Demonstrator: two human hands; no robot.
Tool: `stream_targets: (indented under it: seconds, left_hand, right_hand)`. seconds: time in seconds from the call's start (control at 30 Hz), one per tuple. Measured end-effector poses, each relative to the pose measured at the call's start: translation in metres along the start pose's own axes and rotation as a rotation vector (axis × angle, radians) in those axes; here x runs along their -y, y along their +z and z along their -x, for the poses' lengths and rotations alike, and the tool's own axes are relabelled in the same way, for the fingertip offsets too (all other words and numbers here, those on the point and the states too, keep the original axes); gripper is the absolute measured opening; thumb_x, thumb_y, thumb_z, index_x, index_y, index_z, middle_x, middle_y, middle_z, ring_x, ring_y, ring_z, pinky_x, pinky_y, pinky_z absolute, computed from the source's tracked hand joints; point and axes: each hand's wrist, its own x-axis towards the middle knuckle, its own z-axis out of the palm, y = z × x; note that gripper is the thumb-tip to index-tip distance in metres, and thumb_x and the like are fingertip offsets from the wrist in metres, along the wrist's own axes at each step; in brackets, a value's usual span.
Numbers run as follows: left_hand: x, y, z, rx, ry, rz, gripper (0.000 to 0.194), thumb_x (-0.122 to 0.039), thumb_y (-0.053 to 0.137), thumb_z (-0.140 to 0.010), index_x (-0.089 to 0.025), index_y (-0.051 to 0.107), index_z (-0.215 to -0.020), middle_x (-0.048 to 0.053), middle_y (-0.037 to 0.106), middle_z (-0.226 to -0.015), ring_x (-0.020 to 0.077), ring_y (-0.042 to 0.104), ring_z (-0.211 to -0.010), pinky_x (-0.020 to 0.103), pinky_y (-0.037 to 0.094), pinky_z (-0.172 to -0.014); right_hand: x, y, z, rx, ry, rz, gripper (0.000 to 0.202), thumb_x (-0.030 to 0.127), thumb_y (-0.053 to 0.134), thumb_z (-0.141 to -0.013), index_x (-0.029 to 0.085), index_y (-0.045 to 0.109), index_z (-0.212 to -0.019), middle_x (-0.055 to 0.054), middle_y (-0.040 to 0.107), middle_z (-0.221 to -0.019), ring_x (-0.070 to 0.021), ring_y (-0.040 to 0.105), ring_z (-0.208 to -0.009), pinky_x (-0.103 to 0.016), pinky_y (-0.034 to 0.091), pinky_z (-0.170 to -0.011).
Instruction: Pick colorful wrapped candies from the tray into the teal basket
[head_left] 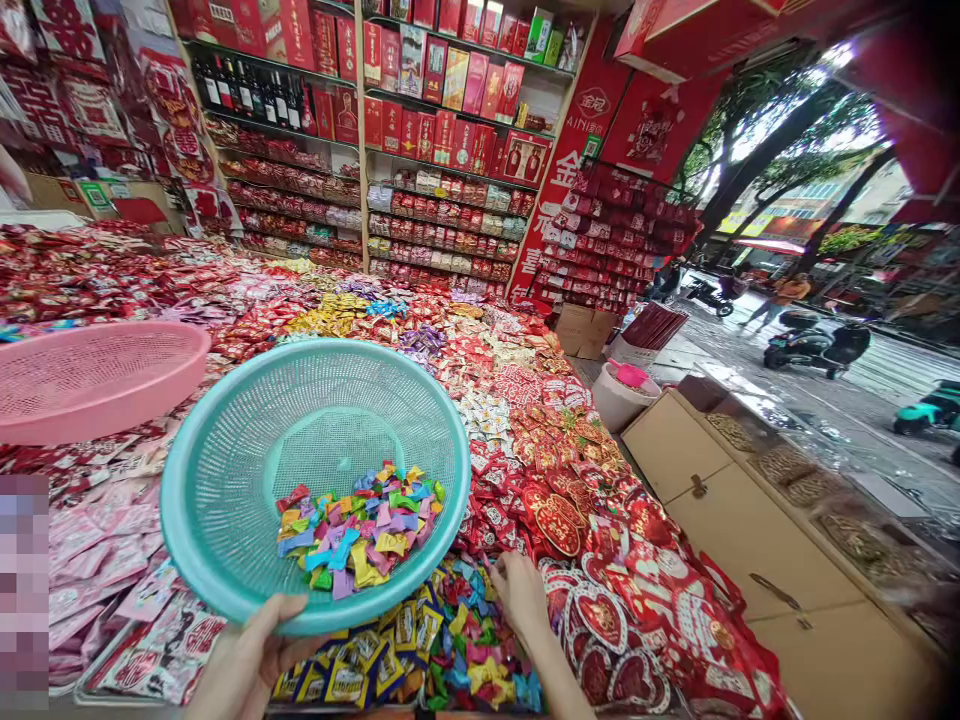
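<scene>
My left hand (251, 650) grips the near rim of a round teal basket (217, 480), thumb over the edge. Small colourful wrapped candies (360, 535) lie in the lower right part of the basket, which is tilted toward me. My right hand (520, 592) is at the top right edge of a bin of similar multicoloured candies (480, 650), its fingers bent down. What those fingers hold, if anything, is hidden. Blue and yellow packets (367, 665) lie below the basket, left of that bin.
A pink basket (97, 410) sits at the left. Red heart-shaped packets (600, 615) and red pouches spread to the right, beside tan cabinets (757, 540). Pink packets (97, 550) lie at the near left. Shelves of red boxes (442, 140) stand behind.
</scene>
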Motion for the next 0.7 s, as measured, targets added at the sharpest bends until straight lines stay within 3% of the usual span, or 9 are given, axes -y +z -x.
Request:
stream_targets:
  seconds: [0.2, 0.37, 0.57, 0.7]
  left_hand:
    - [0.005, 0.003, -0.002, -0.011, -0.013, 0.008, 0.022, -0.024, 0.082, -0.055, -0.014, 0.068, -0.067, 0.008, 0.073, -0.086, 0.0283, 0.068, -0.08, 0.042, 0.06, -0.071]
    - [0.002, 0.012, 0.005, 0.017, -0.074, -0.005, 0.019, -0.02, 0.08, -0.058, -0.014, 0.07, -0.074, 0.008, 0.074, -0.09, 0.0272, 0.069, -0.08, 0.042, 0.06, -0.07]
    - [0.002, 0.021, 0.018, 0.027, -0.098, -0.018, 0.022, -0.022, 0.081, -0.055, -0.012, 0.068, -0.07, 0.008, 0.072, -0.081, 0.0269, 0.068, -0.077, 0.04, 0.06, -0.068]
    - [0.005, 0.021, 0.022, 0.024, -0.079, -0.024, 0.023, -0.024, 0.081, -0.055, -0.012, 0.068, -0.07, 0.008, 0.073, -0.081, 0.0264, 0.068, -0.075, 0.04, 0.06, -0.068]
  right_hand:
    - [-0.002, -0.06, 0.006, -0.082, -0.13, -0.378, 0.033, 0.035, 0.05, -0.092, 0.02, 0.056, -0.063, -0.002, 0.06, -0.066, -0.0181, 0.055, -0.065, -0.026, 0.036, -0.06]
    - [0.034, -0.103, -0.002, -0.201, -0.291, -0.585, 0.034, 0.045, 0.052, -0.092, 0.02, 0.061, -0.07, -0.001, 0.059, -0.07, -0.0169, 0.053, -0.069, -0.026, 0.038, -0.065]
    - [0.094, -0.093, -0.016, -0.19, -0.474, -0.516, 0.027, 0.035, 0.055, -0.093, 0.02, 0.064, -0.072, -0.002, 0.062, -0.075, -0.0168, 0.054, -0.076, -0.027, 0.038, -0.071]
    - [0.108, -0.087, -0.017, -0.176, -0.505, -0.482, 0.022, 0.03, 0.054, -0.094, 0.021, 0.068, -0.081, -0.003, 0.064, -0.08, -0.018, 0.056, -0.081, -0.029, 0.04, -0.076]
